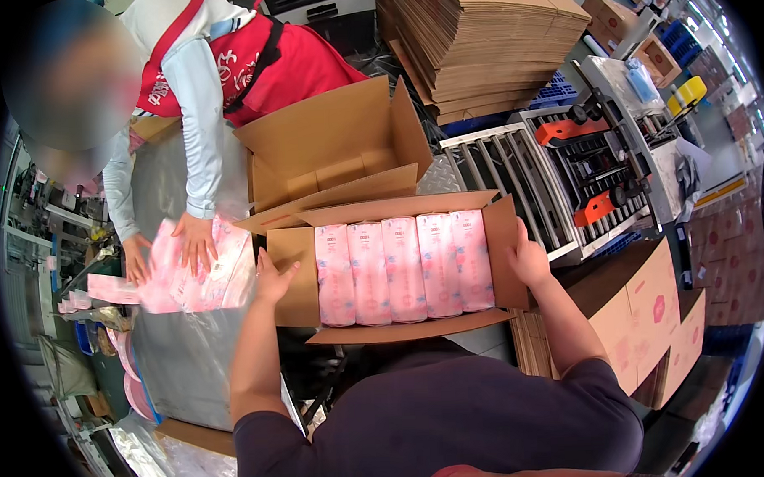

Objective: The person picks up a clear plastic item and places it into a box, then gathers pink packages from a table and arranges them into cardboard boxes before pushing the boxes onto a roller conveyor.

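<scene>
An open cardboard box sits in front of me, filled with a row of pink plastic-wrapped packs standing side by side. My left hand grips the box at its left flap, thumb over the cardboard. At the opposite end, my right hand is closed on the right flap, with part of its fingers hidden behind it. The long near and far flaps are folded outward. Just beyond stands a second open box, its visible inside bare.
A co-worker in a red apron presses both hands on pink packs on the metal table at left. Flattened cartons are stacked at the back. A roller conveyor with an orange-fitted machine stands right, above printed cartons.
</scene>
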{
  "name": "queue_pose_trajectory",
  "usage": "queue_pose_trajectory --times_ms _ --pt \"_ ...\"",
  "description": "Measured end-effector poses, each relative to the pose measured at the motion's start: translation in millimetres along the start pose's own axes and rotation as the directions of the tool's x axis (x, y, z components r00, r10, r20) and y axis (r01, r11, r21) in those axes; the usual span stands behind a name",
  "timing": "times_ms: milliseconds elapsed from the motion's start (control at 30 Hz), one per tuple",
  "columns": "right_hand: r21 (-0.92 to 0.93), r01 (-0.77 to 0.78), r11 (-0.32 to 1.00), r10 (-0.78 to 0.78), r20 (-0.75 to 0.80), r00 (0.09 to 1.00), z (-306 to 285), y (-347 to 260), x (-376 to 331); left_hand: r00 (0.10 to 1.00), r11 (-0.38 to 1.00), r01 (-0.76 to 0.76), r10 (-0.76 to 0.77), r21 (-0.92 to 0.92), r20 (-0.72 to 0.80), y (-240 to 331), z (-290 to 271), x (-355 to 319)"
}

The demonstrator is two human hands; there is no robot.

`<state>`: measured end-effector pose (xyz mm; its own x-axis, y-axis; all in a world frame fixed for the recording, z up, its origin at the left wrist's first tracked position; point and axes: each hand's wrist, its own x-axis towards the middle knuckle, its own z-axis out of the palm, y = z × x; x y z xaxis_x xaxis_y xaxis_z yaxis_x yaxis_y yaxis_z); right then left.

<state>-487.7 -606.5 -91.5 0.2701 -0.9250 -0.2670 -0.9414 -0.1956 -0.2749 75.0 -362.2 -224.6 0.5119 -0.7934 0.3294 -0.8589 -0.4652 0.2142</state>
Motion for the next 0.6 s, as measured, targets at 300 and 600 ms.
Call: queue_pose_trajectory --times_ms 300,600 --pt "0.05 0.192 0.98 -0.199 0.29 0.936 10.5 -59.5 -6.7 0.5 0.7 0.263 0.49 -0.664 0.714 144.4 -129.3 15.1" --pt "0.02 0.392 0.92 -0.372 0.364 0.854 59.3 -121.8 46.2 0.644 0.968 -0.177 0.252 -0.179 0.723 159.3 -62.1 20.8"
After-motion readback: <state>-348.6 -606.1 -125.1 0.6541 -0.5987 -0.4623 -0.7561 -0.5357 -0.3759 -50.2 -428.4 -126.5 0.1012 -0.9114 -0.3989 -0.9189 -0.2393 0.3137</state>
